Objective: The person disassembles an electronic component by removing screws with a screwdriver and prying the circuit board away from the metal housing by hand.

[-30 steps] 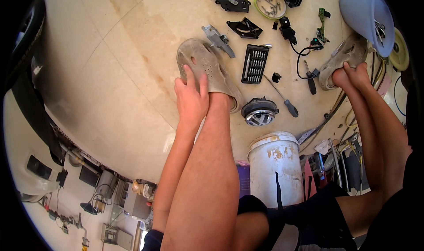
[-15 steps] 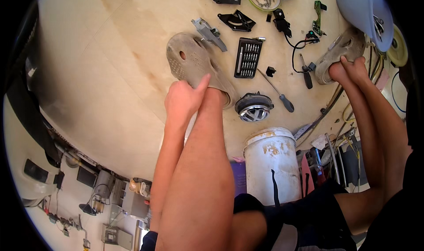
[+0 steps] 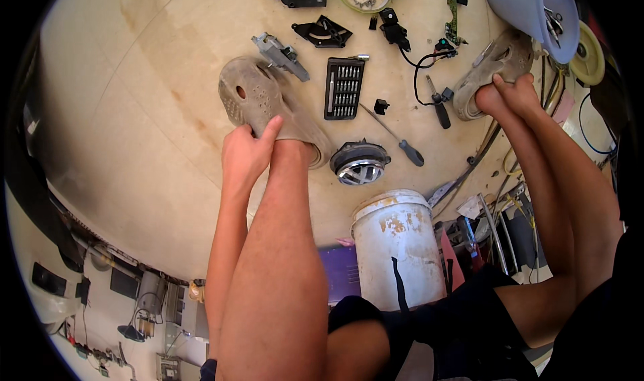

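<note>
My left hand (image 3: 247, 149) grips the left foot at the ankle opening of a dusty tan clog (image 3: 268, 102), its thumb up along the clog and its other fingers partly hidden. On the right, my right hand (image 3: 520, 92) is closed at the heel side of the other clog (image 3: 500, 66), against the ankle. Between the feet lie a black case of screwdriver bits (image 3: 344, 89), a long screwdriver (image 3: 410, 151), a short screwdriver (image 3: 439, 106) and a round chrome-and-black car emblem (image 3: 360, 166). A grey bracket-like part (image 3: 280, 56) rests beside the left clog.
A stained white bucket (image 3: 392, 247) stands between the legs. Farther off are black plastic parts (image 3: 322, 32), a bowl of screws (image 3: 365, 5) and a green circuit board (image 3: 453, 19). A tilted blue bucket (image 3: 537, 5) sits beyond the right foot, near cables and hoses.
The view has shifted, so the floor items and both feet appear farther left. Both hands keep the same hold at the clogs, and no item on the floor has visibly moved.
</note>
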The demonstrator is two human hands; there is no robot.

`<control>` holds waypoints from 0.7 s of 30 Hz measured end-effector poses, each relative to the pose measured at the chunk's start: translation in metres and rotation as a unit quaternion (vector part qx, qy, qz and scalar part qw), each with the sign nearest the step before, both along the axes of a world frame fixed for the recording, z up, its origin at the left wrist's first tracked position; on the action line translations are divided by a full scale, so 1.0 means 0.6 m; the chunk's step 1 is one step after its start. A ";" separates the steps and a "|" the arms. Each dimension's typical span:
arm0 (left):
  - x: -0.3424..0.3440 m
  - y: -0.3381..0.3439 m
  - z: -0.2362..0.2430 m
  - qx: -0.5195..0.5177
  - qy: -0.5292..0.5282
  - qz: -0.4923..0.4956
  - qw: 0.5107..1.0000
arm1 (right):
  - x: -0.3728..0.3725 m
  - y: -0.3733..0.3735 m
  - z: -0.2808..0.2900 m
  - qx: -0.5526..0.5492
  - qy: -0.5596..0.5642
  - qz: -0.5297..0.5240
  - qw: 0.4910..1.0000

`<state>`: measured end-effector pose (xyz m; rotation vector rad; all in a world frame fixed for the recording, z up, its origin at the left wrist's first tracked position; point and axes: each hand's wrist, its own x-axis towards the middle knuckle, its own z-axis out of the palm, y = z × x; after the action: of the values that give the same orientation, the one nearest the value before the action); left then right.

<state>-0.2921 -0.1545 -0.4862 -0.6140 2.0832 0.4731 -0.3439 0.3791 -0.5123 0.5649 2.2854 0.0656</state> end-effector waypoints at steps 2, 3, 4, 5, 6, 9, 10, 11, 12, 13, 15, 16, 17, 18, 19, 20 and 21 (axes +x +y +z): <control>-0.003 0.002 0.006 0.015 0.004 0.010 1.000 | 0.003 0.002 0.001 0.000 0.002 -0.002 1.000; -0.004 0.003 0.008 0.022 0.005 0.015 1.000 | 0.003 0.002 0.001 0.000 0.001 -0.003 1.000; -0.004 0.001 0.010 0.039 0.014 0.023 0.999 | 0.002 0.003 0.000 -0.002 0.003 -0.003 1.000; -0.003 -0.001 0.012 0.055 0.022 0.031 0.998 | 0.003 0.002 -0.001 -0.003 0.003 -0.004 1.000; -0.003 -0.004 0.013 0.072 0.031 0.039 0.996 | 0.003 0.002 0.000 -0.003 0.003 -0.005 1.000; 0.000 -0.047 -0.004 0.135 0.034 0.028 0.990 | 0.002 0.003 -0.001 -0.004 0.005 -0.007 1.000; -0.011 -0.059 -0.005 0.090 0.067 0.025 0.993 | 0.002 0.004 -0.001 -0.005 0.004 -0.007 1.000; -0.027 -0.069 -0.008 0.047 0.100 0.022 0.994 | 0.002 0.004 -0.002 -0.004 0.003 -0.009 1.000; -0.042 -0.072 -0.013 0.003 0.133 0.019 0.991 | 0.002 0.005 -0.002 -0.005 0.003 -0.010 1.000; -0.054 -0.067 -0.016 0.036 0.191 0.033 0.980 | 0.002 0.002 -0.004 -0.007 0.003 -0.009 1.000; -0.081 -0.047 -0.034 0.114 0.305 0.064 0.943 | 0.005 -0.003 0.008 0.004 0.003 -0.012 1.000; -0.097 -0.027 -0.036 0.110 0.283 0.040 0.952 | 0.008 -0.002 0.009 0.006 0.004 -0.017 1.000; -0.115 -0.005 -0.031 0.105 0.261 0.016 0.960 | 0.007 0.002 0.009 0.007 0.005 -0.019 1.000; -0.128 0.014 -0.032 0.100 0.238 -0.009 0.966 | 0.007 0.005 0.010 0.006 0.009 -0.021 1.000; -0.131 0.025 -0.029 0.071 0.234 -0.005 0.970 | 0.005 0.004 -0.006 -0.008 0.007 -0.020 1.000; -0.137 0.037 -0.035 0.058 0.231 0.000 0.971 | 0.005 0.002 -0.003 -0.008 0.007 -0.021 1.000; -0.142 0.043 -0.042 0.045 0.228 0.006 0.973 | 0.004 0.002 -0.001 -0.007 0.008 -0.022 1.000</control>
<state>-0.3775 -0.1287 -0.5116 -0.4973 2.4724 0.7684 -0.3415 0.3805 -0.5127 0.6103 2.2866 0.0226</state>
